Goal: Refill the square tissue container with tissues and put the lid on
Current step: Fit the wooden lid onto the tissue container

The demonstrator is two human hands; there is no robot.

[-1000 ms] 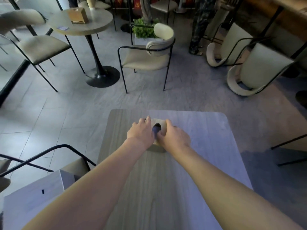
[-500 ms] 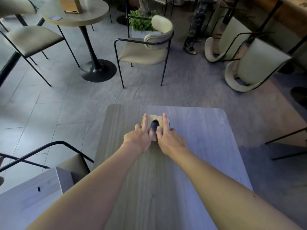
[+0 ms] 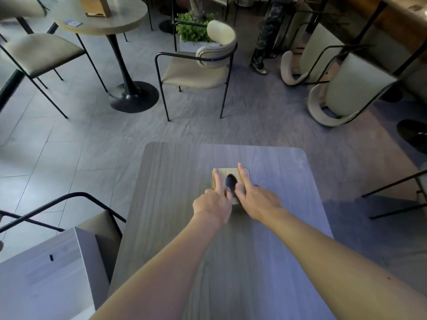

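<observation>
On the far-centre part of the grey wood-grain desk sits the square tissue container, light wood, with its lid on top; the lid's oval opening reads dark, and no tissue shows through it.

Left hand: rests on the near-left of the lid, one finger stretched flat toward the far-left corner, the others curled at the near edge. Right hand: mirrors it on the right, one long finger laid along the right side of the opening toward the far corner. Fingers of both hands are spread and pressing flat; neither hand is closed around anything. The container's body is mostly hidden beneath the lid and hands, so whether the lid is fully seated all round cannot be told.

Progress, as a judgement: lid appears in place and level, so the task looks to be at its last step, pressing the lid home. Whether tissues are inside cannot be confirmed from this view, as the opening is only dark. No loose tissues or spare pack lie on the desk. What is left: perhaps a final press at the corners, drawing a tissue up through the opening if wanted, then lifting the hands away.

Surroundings: chair and round table on the floor, far side, well apart from the work.
</observation>
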